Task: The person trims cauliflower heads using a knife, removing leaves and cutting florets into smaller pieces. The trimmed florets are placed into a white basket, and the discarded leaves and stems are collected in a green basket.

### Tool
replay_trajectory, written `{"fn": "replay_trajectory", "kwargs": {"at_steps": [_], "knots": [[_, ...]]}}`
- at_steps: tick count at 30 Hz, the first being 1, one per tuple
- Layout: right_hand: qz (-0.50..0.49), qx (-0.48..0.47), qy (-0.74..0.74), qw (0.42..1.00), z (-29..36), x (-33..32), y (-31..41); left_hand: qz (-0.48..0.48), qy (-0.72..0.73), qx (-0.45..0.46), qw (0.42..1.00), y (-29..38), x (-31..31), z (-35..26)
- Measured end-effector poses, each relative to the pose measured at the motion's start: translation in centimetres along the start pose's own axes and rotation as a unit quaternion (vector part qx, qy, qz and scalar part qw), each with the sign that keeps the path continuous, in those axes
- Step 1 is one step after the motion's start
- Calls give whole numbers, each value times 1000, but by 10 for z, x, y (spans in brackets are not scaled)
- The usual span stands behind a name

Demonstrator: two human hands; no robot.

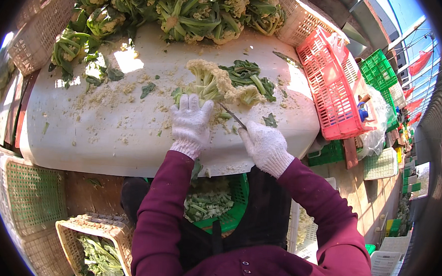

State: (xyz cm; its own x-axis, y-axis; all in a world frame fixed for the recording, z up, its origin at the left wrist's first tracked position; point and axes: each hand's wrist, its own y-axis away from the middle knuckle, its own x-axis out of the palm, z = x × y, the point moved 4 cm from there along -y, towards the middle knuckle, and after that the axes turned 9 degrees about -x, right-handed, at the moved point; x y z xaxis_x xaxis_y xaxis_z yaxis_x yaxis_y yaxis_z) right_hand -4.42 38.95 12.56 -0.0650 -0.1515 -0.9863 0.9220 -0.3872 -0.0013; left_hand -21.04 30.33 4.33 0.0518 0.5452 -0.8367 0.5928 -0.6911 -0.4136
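My left hand, in a white knit glove, grips the stem end of a cut cauliflower head on the white-covered table. In my right hand, gloved alike, is a knife whose blade points up and left to the underside of the cauliflower. Its handle is hidden in my fist. A cauliflower floret lies at the right of the head, touching it or very near; I cannot tell if it is severed. Cut green leaves lie just behind. Crumbs and leaf scraps dot the cover.
Whole cauliflowers are heaped along the far side. A red plastic crate stands at the right edge. Below the near edge, between my legs, a green crate holds trimmings. A beige crate with leaves stands at lower left.
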Motion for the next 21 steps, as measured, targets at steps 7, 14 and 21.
{"fn": "replay_trajectory", "kwargs": {"at_steps": [7,14,21], "knots": [[-60,-14,22,998,7,47,-37,-12,19,-101,995,-8,-11,25],[19,4,85,996,9,38,-72,-2,21,-109,994,-9,-9,18],[59,43,11,997,-6,57,-92,-35,-19,-60,997,-6,3,7]]}}
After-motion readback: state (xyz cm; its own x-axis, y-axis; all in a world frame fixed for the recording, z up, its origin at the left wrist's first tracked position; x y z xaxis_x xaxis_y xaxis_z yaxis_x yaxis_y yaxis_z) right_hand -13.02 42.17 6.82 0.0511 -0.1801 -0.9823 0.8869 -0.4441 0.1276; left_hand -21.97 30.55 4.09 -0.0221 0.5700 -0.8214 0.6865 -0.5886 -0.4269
